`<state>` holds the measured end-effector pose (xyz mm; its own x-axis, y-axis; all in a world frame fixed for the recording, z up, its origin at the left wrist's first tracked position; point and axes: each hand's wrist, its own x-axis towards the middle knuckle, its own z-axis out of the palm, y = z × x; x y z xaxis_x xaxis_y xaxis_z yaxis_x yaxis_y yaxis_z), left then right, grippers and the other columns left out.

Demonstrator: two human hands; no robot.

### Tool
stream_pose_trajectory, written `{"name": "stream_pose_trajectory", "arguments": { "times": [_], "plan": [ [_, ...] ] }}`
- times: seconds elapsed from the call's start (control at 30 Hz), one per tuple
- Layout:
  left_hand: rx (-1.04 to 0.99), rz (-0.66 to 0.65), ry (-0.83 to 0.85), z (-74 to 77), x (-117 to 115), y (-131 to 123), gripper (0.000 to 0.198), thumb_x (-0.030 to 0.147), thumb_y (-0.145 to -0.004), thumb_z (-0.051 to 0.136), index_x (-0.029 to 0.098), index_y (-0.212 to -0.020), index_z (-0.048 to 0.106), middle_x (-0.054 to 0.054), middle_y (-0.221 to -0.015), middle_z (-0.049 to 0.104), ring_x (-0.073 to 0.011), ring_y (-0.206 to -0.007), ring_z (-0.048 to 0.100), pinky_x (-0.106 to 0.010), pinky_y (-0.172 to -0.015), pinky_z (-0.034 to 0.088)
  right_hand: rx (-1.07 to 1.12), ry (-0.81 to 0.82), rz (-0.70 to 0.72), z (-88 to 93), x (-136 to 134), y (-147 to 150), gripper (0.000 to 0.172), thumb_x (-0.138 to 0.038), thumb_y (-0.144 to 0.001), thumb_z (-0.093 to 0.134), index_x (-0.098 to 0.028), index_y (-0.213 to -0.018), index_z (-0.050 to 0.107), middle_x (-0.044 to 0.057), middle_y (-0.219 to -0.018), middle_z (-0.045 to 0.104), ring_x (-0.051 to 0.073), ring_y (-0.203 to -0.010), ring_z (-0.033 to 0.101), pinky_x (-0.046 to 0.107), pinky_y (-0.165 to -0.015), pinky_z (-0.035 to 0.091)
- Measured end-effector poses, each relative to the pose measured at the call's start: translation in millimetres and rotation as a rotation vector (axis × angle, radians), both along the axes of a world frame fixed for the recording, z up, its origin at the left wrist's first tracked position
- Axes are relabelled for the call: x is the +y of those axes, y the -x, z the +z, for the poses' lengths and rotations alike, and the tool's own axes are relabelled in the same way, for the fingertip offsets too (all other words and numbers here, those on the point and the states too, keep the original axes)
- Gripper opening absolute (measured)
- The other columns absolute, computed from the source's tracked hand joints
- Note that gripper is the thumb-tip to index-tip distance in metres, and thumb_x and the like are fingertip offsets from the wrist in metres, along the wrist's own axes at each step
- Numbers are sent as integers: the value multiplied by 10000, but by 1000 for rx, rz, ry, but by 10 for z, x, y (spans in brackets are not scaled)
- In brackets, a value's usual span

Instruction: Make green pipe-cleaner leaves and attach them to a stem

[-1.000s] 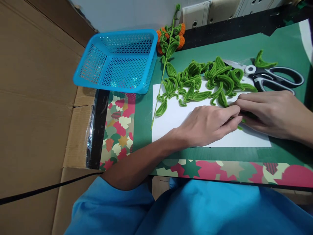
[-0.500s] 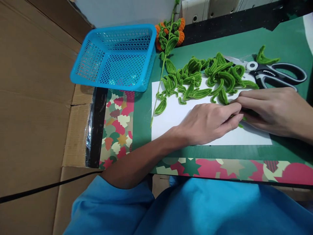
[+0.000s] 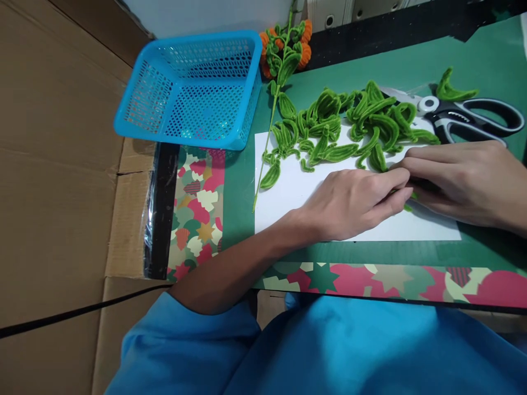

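Note:
My left hand [image 3: 356,200] is closed, thumb and fingers pinched together, over the white sheet of paper [image 3: 288,203]. Against its fingertips, my right hand [image 3: 461,178] curls its fingers shut. Both grip a green pipe cleaner [image 3: 408,208], of which only small bits show below the fingers; the rest is hidden. Just beyond my hands lies a loose pile of green pipe-cleaner leaves [image 3: 382,129]. Scissors with black and grey handles [image 3: 453,115] rest behind my right hand, blades pointing left.
A blue plastic basket [image 3: 242,118] stands at the back left. Beside it a green pipe-cleaner stem [image 3: 272,118] with leaves lies across the paper's edge, near orange pipe-cleaner flowers [image 3: 305,55]. One curved leaf [image 3: 453,90] lies beyond the scissors. Cardboard [image 3: 53,181] borders the left.
The view has shifted slightly. My hands stay together in nearly the same pinch, and the things on the table keep their places.

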<state>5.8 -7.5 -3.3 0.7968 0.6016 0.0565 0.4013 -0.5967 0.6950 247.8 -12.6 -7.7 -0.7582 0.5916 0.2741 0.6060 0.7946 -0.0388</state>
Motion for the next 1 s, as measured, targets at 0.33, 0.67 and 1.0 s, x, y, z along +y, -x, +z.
{"name": "stream_pose_trajectory", "arguments": {
  "times": [0.33, 0.67, 1.0],
  "plan": [
    [8, 1, -16, 9, -5, -2, 341, 363, -1150, 356, 203, -1044, 638, -12, -843, 699, -176, -723, 631, -308, -663, 361, -7, -10, 9, 9, 1, -10, 219, -308, -1118, 407, -255, -923, 490, 6, -783, 614, 221, -680, 646, 324, -508, 315],
    [13, -11, -23, -13, -1, -6, 368, 374, -1155, 332, 201, -1111, 654, -22, -847, 694, -189, -747, 646, -313, -669, 365, -1, -13, 19, 17, 15, -22, 228, -306, -1116, 403, -254, -905, 472, -1, -758, 577, 196, -653, 590, 314, -497, 317],
    [-13, -7, 8, -31, -2, -15, 342, 392, -1153, 350, 219, -1073, 634, -21, -888, 722, -188, -765, 657, -314, -684, 378, -19, 1, 5, 21, 2, -44, 261, -353, -1136, 369, -256, -907, 447, -5, -756, 567, 188, -648, 578, 303, -487, 302]
  ]
}}
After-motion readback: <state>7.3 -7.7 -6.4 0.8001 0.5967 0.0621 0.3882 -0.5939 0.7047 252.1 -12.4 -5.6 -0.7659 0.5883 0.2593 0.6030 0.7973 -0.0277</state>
